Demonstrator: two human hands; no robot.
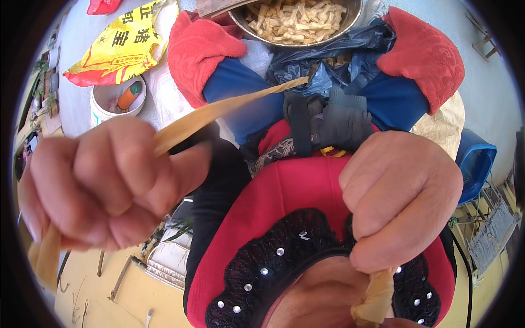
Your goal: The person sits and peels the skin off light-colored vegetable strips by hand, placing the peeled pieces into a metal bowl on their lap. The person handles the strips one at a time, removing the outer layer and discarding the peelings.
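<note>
A long, flat tan strip (pixel 219 112) runs through my left hand (pixel 104 180), whose fingers are curled tightly round it. Its narrow tip points up and right over my lap, and the other end hangs below the fist at the left. Held close to my chest, my right hand (pixel 402 191) is closed with its back toward the view. A crumpled tan piece (pixel 377 295) of similar look sticks out beneath it. Whether this piece and the strip are one cannot be told. Both hands are raised and apart.
Beyond my lap stands a metal bowl (pixel 353 27) of chopped pale pieces (pixel 295 19), next to a wooden board (pixel 216 6). A dark plastic bag (pixel 361 46) lies between my knees, which red cloths (pixel 424 60) cover. At the left are a yellow sack (pixel 123 46) and white bucket (pixel 98 104); a blue bin (pixel 476 158) stands right.
</note>
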